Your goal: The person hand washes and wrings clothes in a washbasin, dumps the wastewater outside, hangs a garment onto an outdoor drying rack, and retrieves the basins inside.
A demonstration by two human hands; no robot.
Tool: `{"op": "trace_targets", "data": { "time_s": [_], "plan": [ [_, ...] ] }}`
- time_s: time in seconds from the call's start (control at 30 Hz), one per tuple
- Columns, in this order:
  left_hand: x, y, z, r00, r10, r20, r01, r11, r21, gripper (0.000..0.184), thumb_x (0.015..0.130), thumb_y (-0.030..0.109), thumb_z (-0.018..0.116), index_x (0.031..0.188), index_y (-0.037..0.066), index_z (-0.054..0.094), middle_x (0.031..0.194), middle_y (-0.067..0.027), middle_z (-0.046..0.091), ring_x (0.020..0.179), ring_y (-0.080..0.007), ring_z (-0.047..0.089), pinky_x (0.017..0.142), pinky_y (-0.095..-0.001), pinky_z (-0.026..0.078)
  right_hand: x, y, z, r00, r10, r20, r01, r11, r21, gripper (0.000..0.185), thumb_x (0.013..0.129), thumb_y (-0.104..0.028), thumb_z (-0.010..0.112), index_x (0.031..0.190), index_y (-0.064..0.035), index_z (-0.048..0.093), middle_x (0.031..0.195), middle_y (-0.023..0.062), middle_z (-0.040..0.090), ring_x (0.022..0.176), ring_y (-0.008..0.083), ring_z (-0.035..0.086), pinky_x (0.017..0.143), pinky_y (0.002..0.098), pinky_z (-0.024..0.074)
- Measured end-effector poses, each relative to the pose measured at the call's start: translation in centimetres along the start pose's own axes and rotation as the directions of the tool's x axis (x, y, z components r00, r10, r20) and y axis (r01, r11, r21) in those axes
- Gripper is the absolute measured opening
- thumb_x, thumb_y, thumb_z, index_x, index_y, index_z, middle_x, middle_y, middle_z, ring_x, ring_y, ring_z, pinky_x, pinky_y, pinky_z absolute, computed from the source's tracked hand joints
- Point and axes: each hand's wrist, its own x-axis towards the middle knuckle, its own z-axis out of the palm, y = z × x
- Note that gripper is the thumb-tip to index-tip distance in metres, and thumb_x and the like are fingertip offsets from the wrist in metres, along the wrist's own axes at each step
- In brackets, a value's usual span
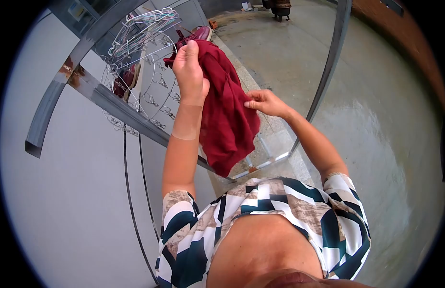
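Observation:
A dark red cloth (225, 105) hangs in front of me at the upper middle. Its top is gripped by my left hand (190, 74), which is raised beside the round wire rack, with the thumb up. My right hand (266, 102) pinches the cloth's right edge, lower down. The round wire rack (158, 62) with small metal clips is just left of the cloth, and a bundle of wire hangers (146, 26) lies over it. A dark red shoe (202, 33) shows behind the top of the cloth.
A grey metal frame bar (122, 113) crosses on the left, and another upright (330, 72) stands on the right. More dark red shoes (129, 81) are behind the rack. A rusty stove (281, 8) stands far back on the wet concrete floor (376, 144).

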Motion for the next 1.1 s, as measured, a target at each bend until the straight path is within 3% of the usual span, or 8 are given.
{"op": "trace_targets", "data": {
  "time_s": [0.23, 0.57, 0.77, 0.8, 0.87, 0.93, 1.03, 1.1],
  "plan": [
    [0.8, -0.4, -5.3, 0.987, 0.162, 0.014, -0.145, 0.839, 0.525, 0.021, 0.091, 0.021, 0.054, 0.084, 0.000, 0.057, 0.077, 0.0025, 0.056, 0.069, -0.0031, 0.046, 0.063, -0.0184, 0.041, 1.1, -0.6, -3.6, 0.859, 0.076, -0.506, 0.175, 0.886, 0.430, 0.011, 0.088, -0.013, 0.053, 0.091, -0.0041, 0.059, 0.075, -0.0039, 0.057, 0.069, 0.0042, 0.052, 0.064, 0.0207, 0.0437],
    [-2.5, -2.2, -0.3, 0.997, -0.017, 0.075, 0.002, 0.979, 0.203, 0.019, 0.089, 0.019, 0.057, 0.081, 0.002, 0.058, 0.074, 0.0033, 0.054, 0.070, -0.0032, 0.046, 0.063, -0.0200, 0.041, -0.3, -3.5, 2.5, 0.945, -0.032, 0.326, -0.084, 0.939, 0.335, 0.063, 0.080, -0.021, 0.065, 0.133, -0.0046, 0.034, 0.114, 0.0069, 0.053, 0.101, 0.0141, 0.050, 0.090, 0.0288, 0.0391],
    [-6.3, 1.8, 4.0, 0.721, 0.037, 0.692, -0.482, 0.745, 0.462, 0.036, 0.077, 0.020, 0.065, 0.107, 0.003, 0.054, 0.091, -0.0110, 0.060, 0.083, -0.0208, 0.059, 0.077, -0.0326, 0.045, -0.3, -5.4, 1.7, 0.979, -0.025, -0.203, 0.079, 0.962, 0.262, 0.032, 0.085, -0.012, 0.056, 0.115, -0.0014, 0.052, 0.110, 0.0047, 0.056, 0.103, 0.0147, 0.052, 0.088, 0.0305, 0.0442],
    [-7.0, 3.0, 4.2, 0.640, 0.010, 0.768, -0.608, 0.618, 0.498, 0.041, 0.075, 0.020, 0.066, 0.109, 0.003, 0.053, 0.097, -0.0132, 0.058, 0.091, -0.0248, 0.057, 0.084, -0.0368, 0.041, 2.2, -5.3, 2.8, 0.782, -0.543, -0.305, 0.622, 0.655, 0.430, 0.037, 0.085, -0.014, 0.056, 0.119, -0.0019, 0.048, 0.115, 0.0071, 0.053, 0.106, 0.0170, 0.051, 0.090, 0.0318, 0.0432],
    [-8.2, 4.6, 4.3, 0.500, -0.062, 0.864, -0.738, 0.493, 0.462, 0.050, 0.072, 0.021, 0.067, 0.116, 0.003, 0.050, 0.112, -0.0140, 0.055, 0.107, -0.0292, 0.051, 0.096, -0.0435, 0.031, 2.6, -6.9, 1.6, 0.678, -0.637, -0.368, 0.716, 0.458, 0.527, 0.046, 0.086, -0.016, 0.057, 0.127, -0.0030, 0.040, 0.124, 0.0108, 0.048, 0.112, 0.0215, 0.049, 0.095, 0.0343, 0.0407],
    [-8.4, 5.3, 4.1, 0.482, 0.021, 0.876, -0.798, 0.424, 0.428, 0.052, 0.073, 0.018, 0.067, 0.119, 0.004, 0.049, 0.121, -0.0151, 0.050, 0.112, -0.0296, 0.048, 0.097, -0.0424, 0.033, 0.6, -8.0, -2.9, 0.882, -0.361, -0.304, 0.470, 0.731, 0.495, 0.048, 0.088, -0.018, 0.053, 0.130, -0.0034, 0.036, 0.127, 0.0116, 0.045, 0.115, 0.0235, 0.046, 0.098, 0.0358, 0.0388],
    [-7.9, 7.5, 2.6, 0.552, 0.049, 0.832, -0.737, 0.495, 0.460, 0.051, 0.074, 0.013, 0.067, 0.120, 0.005, 0.049, 0.128, -0.0149, 0.047, 0.115, -0.0299, 0.047, 0.096, -0.0398, 0.037, 0.7, -9.7, -5.0, 0.705, -0.488, -0.515, 0.546, 0.837, -0.045, 0.040, 0.094, -0.023, 0.042, 0.129, -0.0046, 0.038, 0.126, 0.0095, 0.047, 0.116, 0.0226, 0.045, 0.100, 0.0369, 0.0366],
    [-8.5, 8.1, 0.7, 0.617, 0.019, 0.787, -0.647, 0.581, 0.494, 0.050, 0.074, 0.011, 0.066, 0.121, 0.006, 0.050, 0.130, -0.0146, 0.045, 0.116, -0.0304, 0.047, 0.095, -0.0378, 0.039, 2.4, -9.0, -7.3, 0.834, -0.186, -0.519, 0.536, 0.492, 0.686, 0.039, 0.095, -0.029, 0.038, 0.127, -0.0061, 0.042, 0.125, 0.0072, 0.048, 0.115, 0.0231, 0.045, 0.100, 0.0383, 0.0350]
  ]
}}
